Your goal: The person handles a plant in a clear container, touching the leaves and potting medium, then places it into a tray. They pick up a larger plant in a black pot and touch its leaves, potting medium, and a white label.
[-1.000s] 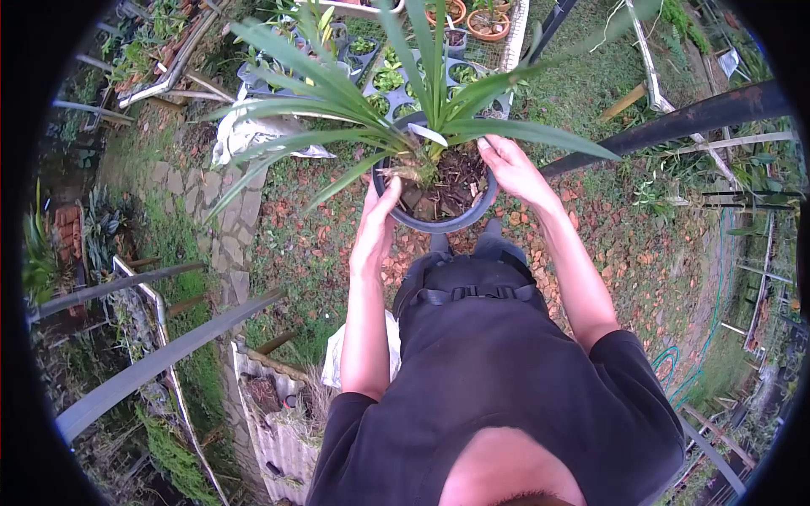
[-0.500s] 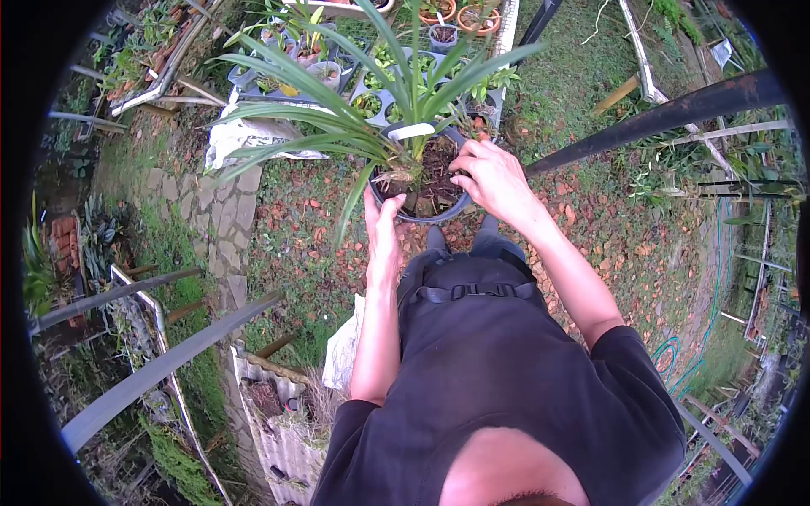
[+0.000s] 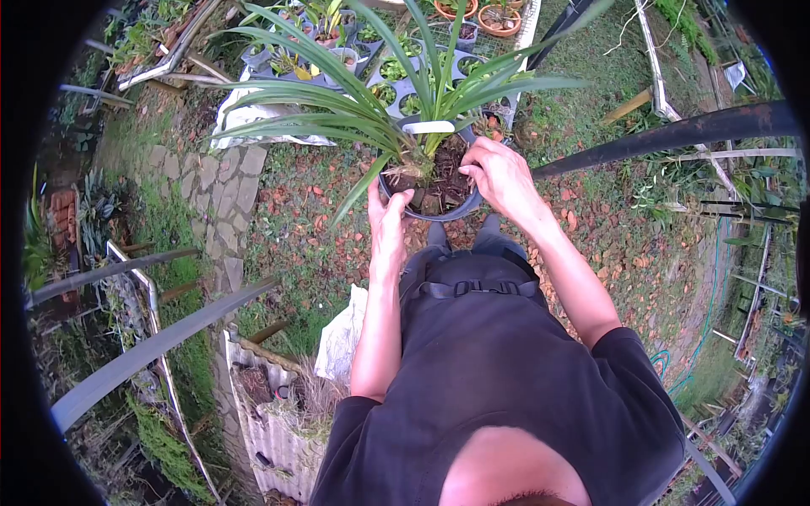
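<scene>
A dark plant pot [image 3: 456, 212] hangs in front of my waist, tilted so that its brown bark-like potting mix [image 3: 447, 173] shows. From it grows a plant with long, strap-shaped green leaves [image 3: 354, 110] spreading to both sides. A blank white label [image 3: 428, 127] stands at its base. My left hand [image 3: 390, 223] grips the pot's left side, with the thumb over the rim and the other fingers hidden beneath. At the right rim, my right hand [image 3: 502, 181] is closed with curled fingers, its thumb and fingertips reaching over the edge towards the potting mix.
Beyond the pot, a grey tray [image 3: 396, 88] with round holes holds small potted plants, beside terracotta pots [image 3: 499, 20]. White sacking [image 3: 245, 122] lies to the left. A dark pole [image 3: 658, 139] slants in from the right, and metal rails [image 3: 169, 337] cross the lower left.
The pot and both hands sit slightly farther right and higher in view, and the background has shifted a little. Both hands stay at the same sides of the pot.
</scene>
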A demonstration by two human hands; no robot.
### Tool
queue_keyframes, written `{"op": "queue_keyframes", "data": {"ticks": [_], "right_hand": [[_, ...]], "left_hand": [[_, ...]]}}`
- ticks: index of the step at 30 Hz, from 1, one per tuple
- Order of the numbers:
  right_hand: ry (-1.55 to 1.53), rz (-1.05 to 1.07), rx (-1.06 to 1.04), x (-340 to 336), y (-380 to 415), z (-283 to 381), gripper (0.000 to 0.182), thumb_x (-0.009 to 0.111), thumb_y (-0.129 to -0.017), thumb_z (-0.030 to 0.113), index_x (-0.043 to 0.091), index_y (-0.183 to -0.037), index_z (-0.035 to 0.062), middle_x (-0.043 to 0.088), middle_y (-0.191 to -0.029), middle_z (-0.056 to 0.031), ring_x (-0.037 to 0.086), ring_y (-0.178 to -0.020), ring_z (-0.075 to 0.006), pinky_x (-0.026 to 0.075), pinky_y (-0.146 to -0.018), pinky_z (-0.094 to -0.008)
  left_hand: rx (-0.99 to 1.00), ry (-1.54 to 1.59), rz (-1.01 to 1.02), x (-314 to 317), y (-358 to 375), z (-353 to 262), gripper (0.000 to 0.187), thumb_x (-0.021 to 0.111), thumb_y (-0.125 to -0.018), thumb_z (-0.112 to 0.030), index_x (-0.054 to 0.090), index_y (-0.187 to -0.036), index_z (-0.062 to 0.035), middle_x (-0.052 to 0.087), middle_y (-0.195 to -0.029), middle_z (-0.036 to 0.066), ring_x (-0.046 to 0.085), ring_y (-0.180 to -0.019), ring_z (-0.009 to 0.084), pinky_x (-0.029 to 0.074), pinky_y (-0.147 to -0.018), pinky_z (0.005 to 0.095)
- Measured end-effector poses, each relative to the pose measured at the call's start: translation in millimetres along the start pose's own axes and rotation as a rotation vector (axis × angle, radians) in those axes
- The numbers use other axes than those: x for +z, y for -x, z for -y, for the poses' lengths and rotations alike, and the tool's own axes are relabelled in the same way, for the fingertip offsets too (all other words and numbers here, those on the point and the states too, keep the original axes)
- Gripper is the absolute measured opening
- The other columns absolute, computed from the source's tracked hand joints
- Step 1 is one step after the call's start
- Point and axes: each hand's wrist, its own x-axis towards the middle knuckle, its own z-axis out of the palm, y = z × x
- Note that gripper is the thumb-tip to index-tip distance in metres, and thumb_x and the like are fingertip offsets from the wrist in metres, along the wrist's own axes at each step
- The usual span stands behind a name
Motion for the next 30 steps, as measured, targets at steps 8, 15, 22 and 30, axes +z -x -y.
{"op": "queue_keyframes", "data": {"ticks": [8,15,22,30], "right_hand": [[-0.177,-0.039,0.146,-16,-4,-2,0.019,0.075,-0.091,0.018,0.07,-0.093,-0.0003,0.062,-0.084,-0.0141,0.064,-0.078,-0.0349,0.05,-0.077,-0.0475],[-0.103,-0.041,0.055,-19,-8,-11,0.021,0.075,-0.092,0.019,0.071,-0.095,-0.0013,0.067,-0.098,-0.0137,0.062,-0.098,-0.0332,0.049,-0.088,-0.0445],[-0.018,-0.101,0.143,-44,0,-15,0.018,0.074,-0.089,0.019,0.073,-0.09,0.0011,0.066,-0.095,-0.0134,0.062,-0.092,-0.0339,0.05,-0.087,-0.046],[-0.069,0.124,0.017,-48,19,22,0.033,0.078,-0.086,0.009,0.072,-0.117,0.0002,0.066,-0.105,-0.0154,0.067,-0.104,-0.0343,0.053,-0.096,-0.0445]], "left_hand": [[-0.005,0.008,0.001,-2,0,1,0.081,0.065,-0.091,-0.019,0.027,-0.161,-0.0086,0.059,-0.134,0.013,0.068,-0.109,0.0235,0.058,-0.091,0.0457],[-0.004,-0.005,0.016,-2,-1,3,0.08,0.066,-0.09,-0.021,0.03,-0.161,-0.0091,0.059,-0.135,0.012,0.065,-0.113,0.0237,0.058,-0.09,0.0472],[0.005,0.032,0.014,-6,-2,12,0.083,0.067,-0.089,-0.02,0.029,-0.162,-0.01,0.059,-0.134,0.012,0.064,-0.112,0.0225,0.057,-0.089,0.0431],[0.031,-0.012,-0.026,-2,1,10,0.077,0.068,-0.09,-0.015,0.034,-0.158,-0.0081,0.061,-0.128,0.011,0.065,-0.108,0.0207,0.056,-0.086,0.0389]]}}
